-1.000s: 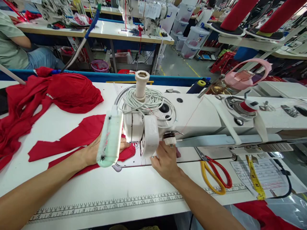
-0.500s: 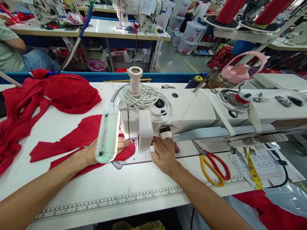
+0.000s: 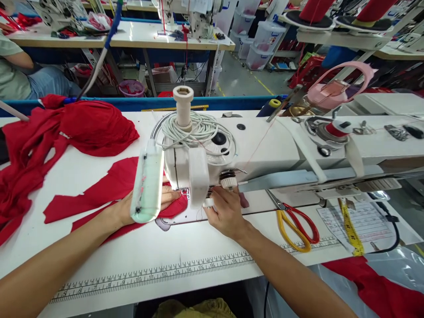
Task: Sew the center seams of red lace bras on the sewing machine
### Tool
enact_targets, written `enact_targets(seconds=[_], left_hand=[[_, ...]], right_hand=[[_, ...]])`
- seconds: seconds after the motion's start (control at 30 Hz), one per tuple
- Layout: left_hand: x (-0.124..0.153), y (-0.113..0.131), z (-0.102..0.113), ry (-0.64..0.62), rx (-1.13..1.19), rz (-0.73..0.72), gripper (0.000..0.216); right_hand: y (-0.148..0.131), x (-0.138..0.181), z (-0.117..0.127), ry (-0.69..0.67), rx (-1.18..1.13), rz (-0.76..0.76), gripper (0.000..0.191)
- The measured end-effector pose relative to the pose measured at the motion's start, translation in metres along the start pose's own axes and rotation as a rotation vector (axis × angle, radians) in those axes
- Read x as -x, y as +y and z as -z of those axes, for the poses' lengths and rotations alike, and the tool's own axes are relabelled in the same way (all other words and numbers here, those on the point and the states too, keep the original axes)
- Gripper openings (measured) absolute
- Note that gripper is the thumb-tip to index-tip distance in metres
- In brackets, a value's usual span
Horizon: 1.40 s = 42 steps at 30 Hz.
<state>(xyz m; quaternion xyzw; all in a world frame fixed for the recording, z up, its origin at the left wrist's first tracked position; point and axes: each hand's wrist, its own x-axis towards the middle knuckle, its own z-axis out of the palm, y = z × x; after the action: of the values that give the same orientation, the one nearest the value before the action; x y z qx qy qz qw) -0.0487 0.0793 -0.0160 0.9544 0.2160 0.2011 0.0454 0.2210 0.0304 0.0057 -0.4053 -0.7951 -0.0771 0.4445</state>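
My left hand [image 3: 168,197] lies flat on a piece of red fabric [image 3: 174,208], fingers stretched toward the needle area of a white sewing machine [image 3: 268,141]. A pale green lamp-like plate [image 3: 148,187] hides part of that hand and its wrist. On the other side of the machine's head, my right hand [image 3: 227,212] is closed, its fingers curled in under the tension knob [image 3: 228,180]. Whatever those fingers pinch is hidden. Thin thread ends show near the right thumb. More cut red fabric [image 3: 109,185] spreads to the left beneath my left forearm.
Scissors [image 3: 296,225] with red and yellow handles lie right of my right hand. Beyond them are a paper sheet [image 3: 367,229] and a yellow tape measure [image 3: 349,227]. A red fabric heap [image 3: 96,128] sits at left. A pink-lidded bottle [image 3: 331,92] stands behind the machine.
The view has shifted slightly. My right thumb has edged a little to the left beside the machine's head. My left hand stays on the red fabric.
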Motion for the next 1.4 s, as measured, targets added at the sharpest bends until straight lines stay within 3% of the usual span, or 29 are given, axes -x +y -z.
enact_targets(seconds=[0.1, 0.17, 0.3, 0.4, 0.5, 0.67, 0.8, 0.97, 1.4], left_hand=[[-0.010, 0.003, 0.009, 0.022, 0.016, -0.014, 0.036], [-0.016, 0.015, 0.017, -0.005, -0.006, 0.063, 0.033], [-0.028, 0.072, 0.027, -0.011, -0.173, 0.316, 0.025], [-0.030, 0.119, 0.015, 0.166, -0.352, 0.466, 0.031], [-0.027, 0.138, -0.003, 0.205, -0.458, 0.531, 0.039], [-0.027, 0.123, -0.007, 0.096, -0.413, 0.582, 0.047], [-0.037, 0.111, 0.007, -0.006, -0.415, 0.664, 0.035], [-0.050, 0.106, 0.029, -0.222, -0.398, 0.779, 0.033], [-0.064, 0.077, 0.055, -0.276, -0.039, 0.816, 0.034]], right_hand=[[0.001, 0.001, -0.002, 0.003, 0.001, 0.011, 0.019], [0.001, 0.002, -0.004, 0.001, -0.007, 0.016, 0.019], [0.002, 0.004, -0.006, -0.019, -0.011, -0.007, 0.017], [0.003, 0.004, -0.007, -0.050, 0.009, -0.032, 0.017], [0.003, 0.004, -0.008, -0.051, 0.024, -0.053, 0.021], [0.000, 0.005, -0.008, -0.092, 0.031, -0.058, 0.030], [-0.004, 0.007, -0.007, -0.134, 0.030, -0.036, 0.031], [-0.005, 0.009, -0.008, -0.186, 0.032, -0.037, 0.031], [-0.008, 0.012, -0.008, -0.341, 0.025, 0.007, 0.022]])
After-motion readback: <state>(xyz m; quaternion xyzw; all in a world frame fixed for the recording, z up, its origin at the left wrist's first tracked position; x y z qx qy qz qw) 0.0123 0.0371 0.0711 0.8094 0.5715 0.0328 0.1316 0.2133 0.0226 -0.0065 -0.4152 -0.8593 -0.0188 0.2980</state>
